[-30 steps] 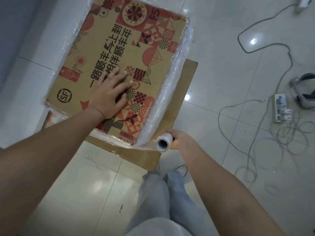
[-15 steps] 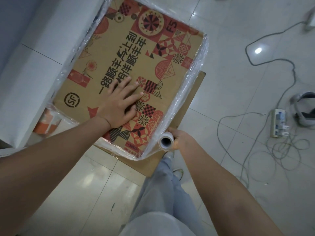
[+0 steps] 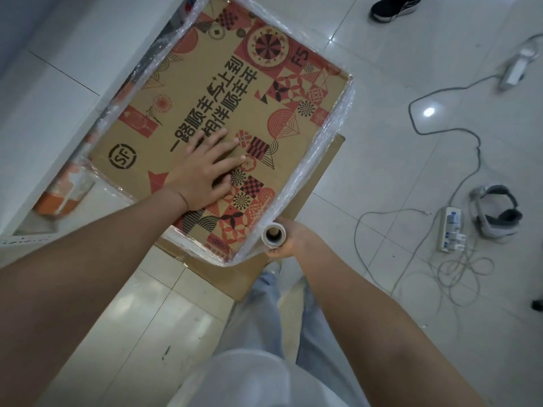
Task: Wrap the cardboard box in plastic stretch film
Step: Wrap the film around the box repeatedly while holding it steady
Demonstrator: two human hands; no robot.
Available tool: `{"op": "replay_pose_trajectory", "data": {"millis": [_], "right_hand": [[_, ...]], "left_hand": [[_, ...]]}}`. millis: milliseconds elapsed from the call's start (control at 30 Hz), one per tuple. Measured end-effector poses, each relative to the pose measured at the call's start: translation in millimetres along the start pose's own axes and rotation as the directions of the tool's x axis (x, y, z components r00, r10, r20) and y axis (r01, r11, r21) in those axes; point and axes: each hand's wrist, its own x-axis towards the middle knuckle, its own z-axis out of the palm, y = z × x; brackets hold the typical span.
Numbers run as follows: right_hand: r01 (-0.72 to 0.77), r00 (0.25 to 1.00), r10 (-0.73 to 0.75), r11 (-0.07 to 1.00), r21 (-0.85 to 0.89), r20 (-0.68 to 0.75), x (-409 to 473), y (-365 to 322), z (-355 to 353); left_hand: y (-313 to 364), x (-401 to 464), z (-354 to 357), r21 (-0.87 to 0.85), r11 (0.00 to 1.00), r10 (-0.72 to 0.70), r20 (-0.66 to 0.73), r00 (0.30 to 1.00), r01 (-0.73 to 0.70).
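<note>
A brown cardboard box [image 3: 205,92] with red and black patterns and black lettering stands on the floor, its sides banded with clear stretch film [image 3: 326,148]. My left hand [image 3: 205,168] lies flat on the box top, fingers spread. At the box's near right corner my right hand [image 3: 293,239] grips a roll of stretch film [image 3: 274,235], seen end-on with its hollow core showing. Film runs from the roll along the right side of the box.
A flat cardboard sheet [image 3: 320,177] lies under the box. A white wall or cabinet [image 3: 58,83] borders the left side. Cables, a power strip [image 3: 451,229], a headset [image 3: 496,212] and a person's shoe [image 3: 393,7] lie on the tiled floor at the right.
The view has shifted so the box sits lower and further right in frame. My right hand keeps the roll at the near right corner. My left hand stays flat on the top.
</note>
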Motion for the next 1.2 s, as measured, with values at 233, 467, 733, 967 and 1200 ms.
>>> {"op": "replay_pose_trajectory", "data": {"millis": [233, 467, 733, 967, 1200], "right_hand": [[-0.078, 0.996, 0.082, 0.991, 0.106, -0.033, -12, -1, -36], [-0.048, 0.997, 0.064, 0.956, -0.288, 0.047, -17, -11, -40], [-0.013, 0.996, 0.045, 0.935, -0.356, 0.081, -15, -35, -55], [-0.023, 0.996, 0.064, 0.866, -0.5, 0.064, -10, -57, -56], [-0.076, 0.993, 0.107, 0.897, -0.435, 0.047, -17, -69, -45]], "left_hand": [[5, 1, -6, 0.045, 0.999, -0.021, 0.116, 0.993, 0.016], [68, 30, -15, -0.025, 0.839, -0.545, -0.023, 0.838, 0.544], [95, 64, -10, -0.063, 0.587, -0.809, -0.059, 0.584, 0.807], [89, 61, -3, -0.068, 0.604, -0.797, -0.068, 0.6, 0.794], [86, 60, -1, -0.113, 0.615, -0.788, -0.091, 0.608, 0.78]]}}
